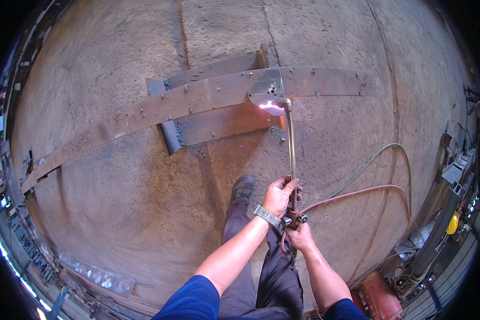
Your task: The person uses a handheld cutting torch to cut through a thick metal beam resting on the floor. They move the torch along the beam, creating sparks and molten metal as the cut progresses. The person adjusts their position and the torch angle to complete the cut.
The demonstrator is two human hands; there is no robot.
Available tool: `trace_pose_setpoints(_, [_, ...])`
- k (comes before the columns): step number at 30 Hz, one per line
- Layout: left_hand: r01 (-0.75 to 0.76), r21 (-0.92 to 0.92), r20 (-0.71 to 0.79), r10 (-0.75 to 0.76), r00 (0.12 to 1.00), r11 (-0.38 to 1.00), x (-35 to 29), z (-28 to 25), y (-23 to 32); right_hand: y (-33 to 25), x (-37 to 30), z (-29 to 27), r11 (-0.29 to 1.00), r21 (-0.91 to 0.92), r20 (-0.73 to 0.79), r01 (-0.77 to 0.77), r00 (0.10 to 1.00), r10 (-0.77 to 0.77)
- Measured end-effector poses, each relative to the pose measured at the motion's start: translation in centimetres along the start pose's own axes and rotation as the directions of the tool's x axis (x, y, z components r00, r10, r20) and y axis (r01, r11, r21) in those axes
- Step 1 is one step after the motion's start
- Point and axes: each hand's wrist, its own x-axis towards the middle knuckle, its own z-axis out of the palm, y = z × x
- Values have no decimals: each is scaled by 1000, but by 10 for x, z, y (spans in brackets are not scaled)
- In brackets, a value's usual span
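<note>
My left hand [281, 198] is closed round the tubes of a long cutting torch [292, 144]. Lower down, my right hand [301, 238] grips the same torch by its handle, just below the valve knobs. From my hands the torch points away to a bright flame [272, 106] at its head. That flame touches the edge of a flat grey plate [266, 88] with several small holes. The plate lies on a long rusty steel beam [197, 96]. Below the flame, the end of a lower steel flange [224, 125] glows orange.
A green hose [376, 154] and a red hose [352, 194] loop to the right from the torch. My shoe [244, 188] stands on the dusty floor [117, 181] near the beam. A red cylinder [381, 298] lies at lower right, and a yellow helmet-like object [453, 223] hangs at the right.
</note>
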Motion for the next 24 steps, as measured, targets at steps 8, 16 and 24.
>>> trace_pose_setpoints(8, [4, 44, 31, -6, 999, 999, 13, 10, -11, -19, -5, -5, 997, 58, -110, 53, 993, -46])
trace_pose_setpoints(16, [-31, 18, 13, 30, 999, 999, 10, 10, -17, 15, 2, -15, 1000, 6, -29, 25, 999, -24])
trace_pose_setpoints(24, [-63, 39, -4, 64, 998, 997, 13, 15, -17, 29, 11, -20, 993, -40, -23, 112, 993, -113])
